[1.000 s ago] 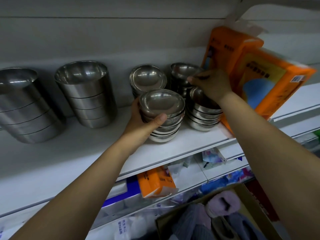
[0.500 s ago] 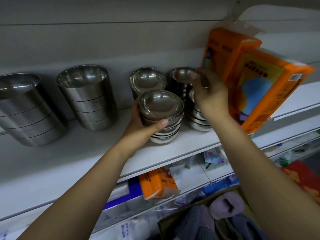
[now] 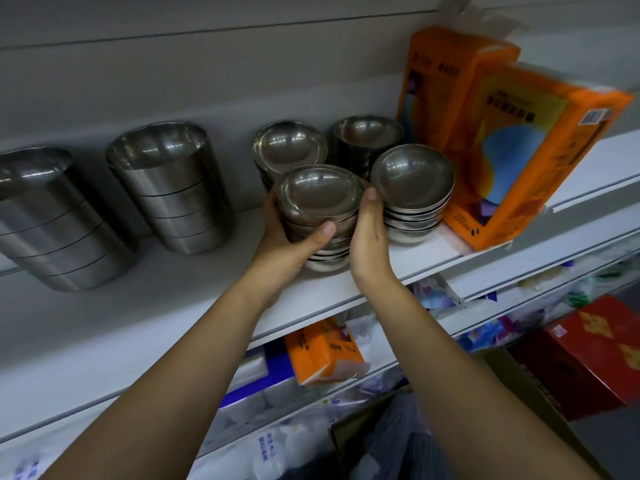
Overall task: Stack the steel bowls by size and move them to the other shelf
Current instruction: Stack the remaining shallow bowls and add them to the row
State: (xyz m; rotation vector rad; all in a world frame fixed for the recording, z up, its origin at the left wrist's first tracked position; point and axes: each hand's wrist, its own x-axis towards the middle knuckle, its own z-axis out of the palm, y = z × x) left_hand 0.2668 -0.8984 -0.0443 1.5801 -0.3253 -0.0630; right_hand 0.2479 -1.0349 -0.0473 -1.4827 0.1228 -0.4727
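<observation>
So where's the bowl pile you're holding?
The bowl pile sits mid head view at the shelf's front edge, between left hand and right hand, beside another stack.

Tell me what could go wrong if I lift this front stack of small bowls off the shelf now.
1. The front stack is several loose bowls gripped only at its sides by the left hand and right hand; tilting it could let lower bowls slip out.
2. The right hand sits tight against the neighbouring stack near the edge of the shelf; a bump while lifting might knock it off.
</observation>
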